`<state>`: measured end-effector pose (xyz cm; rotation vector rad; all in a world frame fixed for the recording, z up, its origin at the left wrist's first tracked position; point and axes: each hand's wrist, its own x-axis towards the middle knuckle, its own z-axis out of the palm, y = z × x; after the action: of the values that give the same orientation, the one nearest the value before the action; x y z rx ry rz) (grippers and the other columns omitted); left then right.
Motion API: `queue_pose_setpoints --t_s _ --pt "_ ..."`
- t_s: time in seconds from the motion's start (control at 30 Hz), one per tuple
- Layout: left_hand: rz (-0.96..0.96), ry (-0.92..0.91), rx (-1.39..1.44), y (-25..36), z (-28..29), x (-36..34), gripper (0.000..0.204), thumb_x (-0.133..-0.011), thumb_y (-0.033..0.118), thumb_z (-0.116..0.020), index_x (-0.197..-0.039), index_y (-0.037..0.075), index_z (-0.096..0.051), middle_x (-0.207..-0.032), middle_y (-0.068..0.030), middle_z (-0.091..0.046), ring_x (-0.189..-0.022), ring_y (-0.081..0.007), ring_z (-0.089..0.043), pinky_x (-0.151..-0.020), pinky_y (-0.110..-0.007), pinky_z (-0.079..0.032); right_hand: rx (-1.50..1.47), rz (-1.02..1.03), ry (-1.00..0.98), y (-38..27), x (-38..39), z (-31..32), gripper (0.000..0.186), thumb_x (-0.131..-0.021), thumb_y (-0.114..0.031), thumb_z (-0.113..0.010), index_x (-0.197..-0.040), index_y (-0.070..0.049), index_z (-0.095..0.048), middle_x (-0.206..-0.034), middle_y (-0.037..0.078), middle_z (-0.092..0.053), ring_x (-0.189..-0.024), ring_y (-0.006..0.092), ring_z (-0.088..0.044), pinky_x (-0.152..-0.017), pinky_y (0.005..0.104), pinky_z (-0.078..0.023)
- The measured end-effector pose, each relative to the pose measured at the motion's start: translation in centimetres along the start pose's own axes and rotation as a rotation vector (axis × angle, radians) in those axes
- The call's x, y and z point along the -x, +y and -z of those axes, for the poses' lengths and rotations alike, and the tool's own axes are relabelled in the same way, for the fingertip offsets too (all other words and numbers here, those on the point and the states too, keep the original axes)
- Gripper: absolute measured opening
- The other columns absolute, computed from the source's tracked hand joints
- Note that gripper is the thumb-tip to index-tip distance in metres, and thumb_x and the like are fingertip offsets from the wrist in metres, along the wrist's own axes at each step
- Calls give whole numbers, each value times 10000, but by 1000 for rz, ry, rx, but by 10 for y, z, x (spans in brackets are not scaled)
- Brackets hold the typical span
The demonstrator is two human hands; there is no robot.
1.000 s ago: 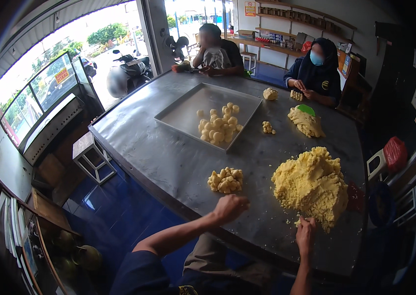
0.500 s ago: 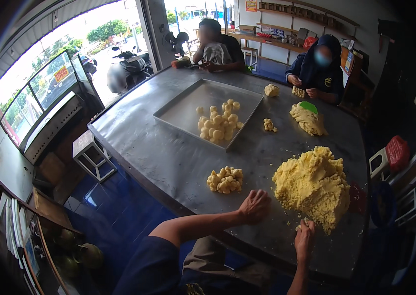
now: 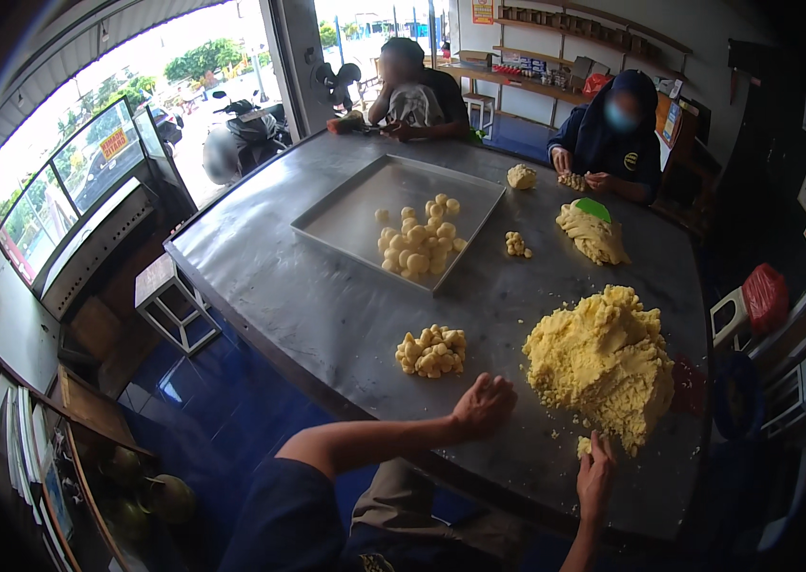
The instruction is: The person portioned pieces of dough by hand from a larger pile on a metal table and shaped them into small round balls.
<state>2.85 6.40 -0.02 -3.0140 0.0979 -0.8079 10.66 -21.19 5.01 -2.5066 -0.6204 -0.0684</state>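
My left hand [image 3: 484,405] is curled above the metal table [image 3: 307,315], between a pile of small dough lumps [image 3: 429,353] and a large mound of crumbly yellow dough [image 3: 598,353]; what its fingers hold, if anything, is hidden. My right hand [image 3: 596,465] is at the mound's lower edge, fingers closed on a small piece of yellow dough [image 3: 584,445]. Crumbs are scattered between my hands and the mound.
A metal tray [image 3: 346,219] holds several round dough balls. Beyond lie a green scraper [image 3: 592,211] on soft dough [image 3: 586,238] and smaller lumps [image 3: 517,246]. Two people [image 3: 422,105] [image 3: 612,153] sit at the far side, one handling dough pieces. A stool [image 3: 174,305] stands left.
My left hand has moved right from near the small pile toward the mound. My right hand stays at the mound's edge. The person at the back right has shifted hands over the dough pieces.
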Motion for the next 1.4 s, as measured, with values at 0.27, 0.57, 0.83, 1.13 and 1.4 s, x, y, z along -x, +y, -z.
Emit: queue_pose_setpoints --t_s 0.27,0.57,0.83,1.13,1.4 --pt "222 113 1 20 47 18 311 -846 235 -582 -1075 24 -583 -1022 -147 -501 -1032 -282 -466 -866 -447 -352 92 218 19 4 -8 2 310 -867 92 -557 -1155 36 -660 -1159 146 -651 -997 348 -596 -867 430 -507" --pt "673 -84 355 44 53 43 309 -854 199 -627 -1119 53 -563 -1143 -150 -546 -1098 -304 -489 -914 -449 -357 -88 25 69 0 8 2 501 -955 58 -427 -1455 40 -398 -1437 246 -471 -1311 400 -468 -1083 456 -395" --pt "795 187 968 34 54 51 312 -920 138 -644 -1216 51 -602 -1046 -146 -697 -961 -297 -681 -832 -363 -537 238 34 -2 -2 12 -21 488 -955 56 -435 -1442 28 -412 -1438 262 -460 -1329 413 -443 -1098 462 -391" --pt "932 160 1033 26 59 48 232 -926 208 -686 -1116 80 -725 -970 -103 -743 -845 -152 -701 -749 -301 -542 62 6 -12 0 -2 -1 441 -904 75 -497 -1344 67 -525 -1354 286 -525 -1205 432 -542 -1012 436 -467" --pt "971 118 1083 24 61 49 282 -943 296 -667 -1109 76 -727 -937 -90 -742 -843 -134 -690 -760 -300 -538 48 200 -122 -4 -17 -6 421 -923 42 -551 -1344 20 -556 -1350 243 -555 -1161 386 -597 -894 408 -522"
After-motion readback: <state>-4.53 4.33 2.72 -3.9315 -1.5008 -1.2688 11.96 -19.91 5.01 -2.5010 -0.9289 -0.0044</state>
